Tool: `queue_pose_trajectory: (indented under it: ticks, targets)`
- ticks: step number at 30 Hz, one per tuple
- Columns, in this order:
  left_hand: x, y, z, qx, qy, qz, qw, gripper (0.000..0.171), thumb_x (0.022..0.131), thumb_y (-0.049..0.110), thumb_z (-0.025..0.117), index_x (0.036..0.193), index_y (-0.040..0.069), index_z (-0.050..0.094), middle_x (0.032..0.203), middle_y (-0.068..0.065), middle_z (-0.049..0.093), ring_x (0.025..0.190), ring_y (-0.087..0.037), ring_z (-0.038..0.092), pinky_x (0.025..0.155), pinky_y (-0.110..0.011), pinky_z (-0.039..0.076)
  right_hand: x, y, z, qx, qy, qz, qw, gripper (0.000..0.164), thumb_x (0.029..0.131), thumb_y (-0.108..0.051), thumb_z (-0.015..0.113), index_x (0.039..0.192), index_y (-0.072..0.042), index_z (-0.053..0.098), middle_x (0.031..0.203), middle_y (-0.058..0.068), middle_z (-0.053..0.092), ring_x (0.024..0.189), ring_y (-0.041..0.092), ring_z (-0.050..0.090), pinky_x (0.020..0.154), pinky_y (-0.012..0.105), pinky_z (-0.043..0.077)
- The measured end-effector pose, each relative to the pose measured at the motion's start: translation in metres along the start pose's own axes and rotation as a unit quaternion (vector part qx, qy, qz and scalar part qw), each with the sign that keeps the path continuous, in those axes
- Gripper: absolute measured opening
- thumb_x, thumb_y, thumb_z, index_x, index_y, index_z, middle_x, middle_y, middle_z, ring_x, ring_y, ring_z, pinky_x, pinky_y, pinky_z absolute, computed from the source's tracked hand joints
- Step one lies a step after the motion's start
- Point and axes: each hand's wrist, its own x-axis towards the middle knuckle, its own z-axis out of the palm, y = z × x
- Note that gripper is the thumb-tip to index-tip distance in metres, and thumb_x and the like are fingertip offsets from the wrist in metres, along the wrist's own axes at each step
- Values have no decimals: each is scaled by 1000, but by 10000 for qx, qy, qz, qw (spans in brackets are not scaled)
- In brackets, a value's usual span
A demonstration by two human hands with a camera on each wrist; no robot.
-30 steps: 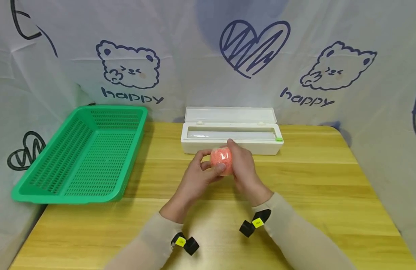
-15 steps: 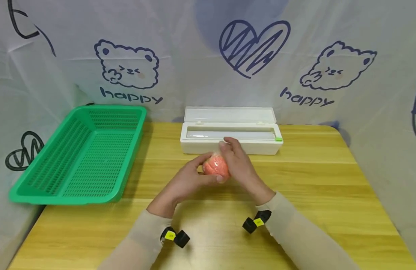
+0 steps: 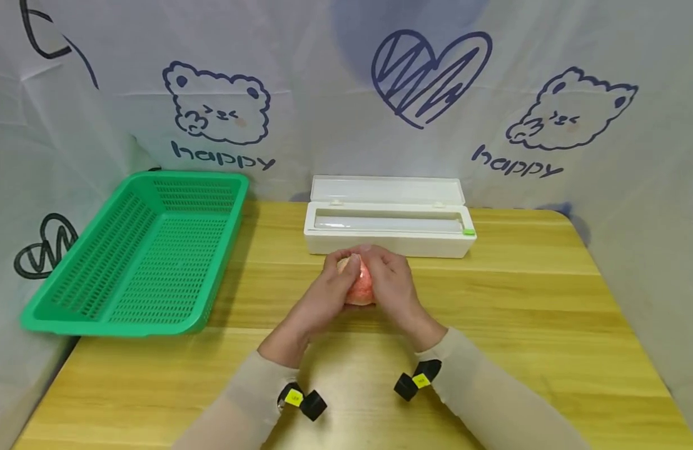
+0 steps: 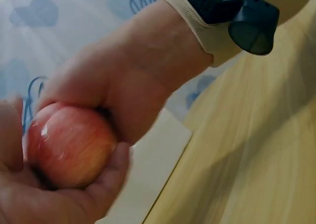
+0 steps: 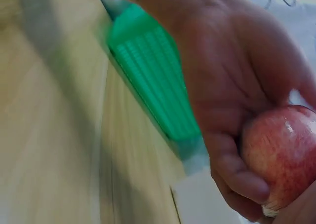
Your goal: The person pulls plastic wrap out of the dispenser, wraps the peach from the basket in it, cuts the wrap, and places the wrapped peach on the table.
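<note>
A red and yellowish apple (image 3: pixel 362 289), shiny with what looks like clear film, is held between both hands in front of the white box. My left hand (image 3: pixel 328 289) grips it from the left, thumb on top; its fingers curl round the fruit in the right wrist view, where the apple (image 5: pixel 280 155) shows at the lower right. My right hand (image 3: pixel 393 284) cups the other side, its fingers meeting the left ones at the far side. In the left wrist view the apple (image 4: pixel 71 145) sits in the palms, its underside partly hidden by fingers.
Just beyond the hands stands a long white cling film box (image 3: pixel 388 245) with its lid (image 3: pixel 387 190) raised, a roll inside and a green slider at its right end. A green plastic basket (image 3: pixel 217 275) sits at the table's left. Drawn-on sheets enclose the table (image 3: pixel 526 312).
The apple has been turned between the hands and stays near the same spot. My left thumb has moved up on top, and the right fingers have come round the far side.
</note>
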Motion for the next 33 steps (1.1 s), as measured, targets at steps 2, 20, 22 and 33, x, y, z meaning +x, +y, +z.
queue_pose_trajectory:
  ticks: [2,20,22,33]
  targets:
    - [-1,0,3,105,236,201,9995,59,115,46,34,161,9,27,147,-24,52,117,-28,64,98,-46,59,-2,-1,2,270,-112,-11,9996,37,109,-26,49,126,-6,75,130,11,73,121,23,64,99,33,54]
    - [4,-4,20,-328,1008,352,9937,31,111,36,33,112,7,44,119,-20,55,79,-23,68,64,-51,64,1,-3,-3,2350,-357,1206,9638,33,105,-20,55,116,1,77,118,7,74,113,21,65,95,31,57]
    - [5,-3,20,-535,805,174,9952,32,111,38,33,114,7,43,123,-21,54,76,-25,69,61,-51,64,3,-3,-6,2476,-426,1403,9577,33,104,-17,56,122,3,75,123,9,73,117,21,64,99,31,55]
    - [6,-10,20,-1411,917,-65,9857,40,110,32,37,127,4,61,113,-14,63,73,-24,72,56,-48,63,5,0,-12,2365,-717,1270,9606,47,111,-13,44,157,-4,46,146,15,64,140,24,57,114,31,46]
